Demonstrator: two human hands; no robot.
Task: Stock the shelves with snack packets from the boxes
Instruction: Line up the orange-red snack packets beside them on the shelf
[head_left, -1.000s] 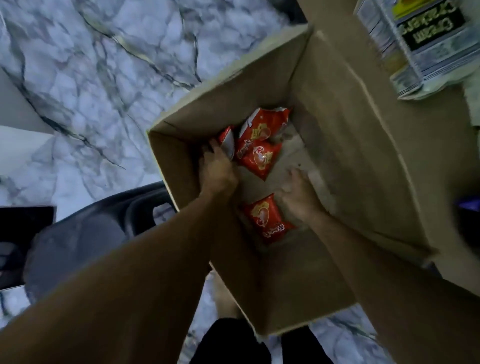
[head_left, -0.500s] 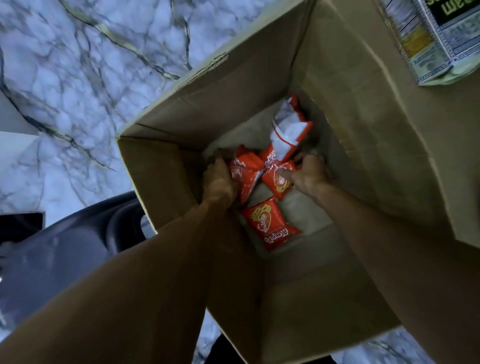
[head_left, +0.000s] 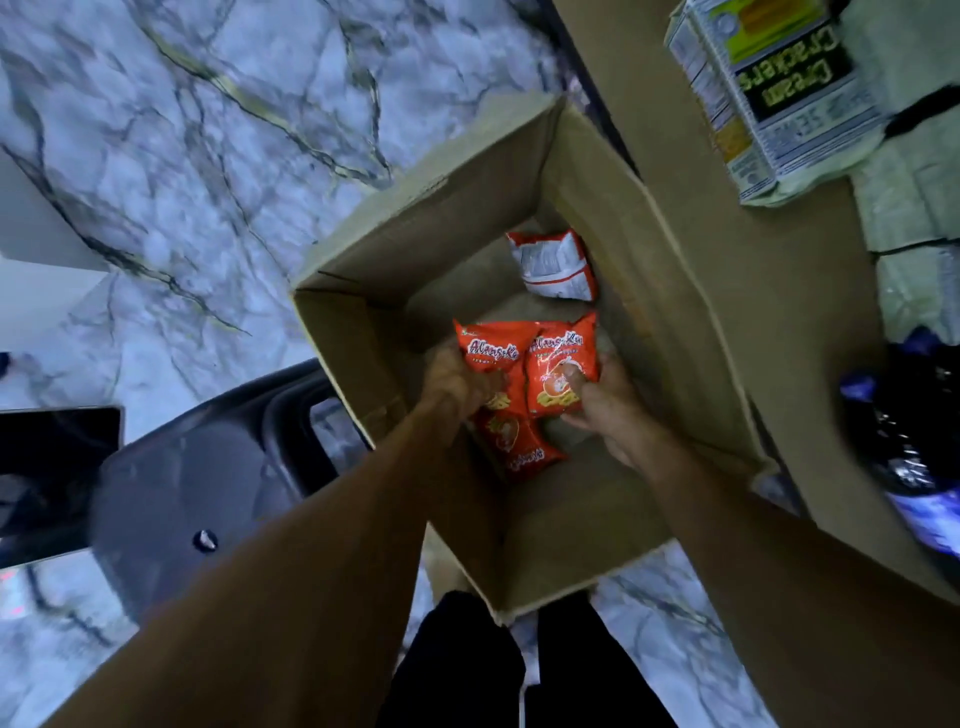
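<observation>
step: snack packets (head_left: 558, 347) are gathered from box (head_left: 358, 338) | left hand (head_left: 454, 382), right hand (head_left: 605, 410): one packet gripped by each | next: lift-out judged needed

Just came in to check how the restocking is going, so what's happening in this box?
A person is reaching into an open cardboard box with both hands. The left hand grips a red snack packet; the right hand holds a second red packet beside it. A third red packet lies on the box bottom, and a face-down packet lies at the far end. Both held packets are inside the box.
</observation>
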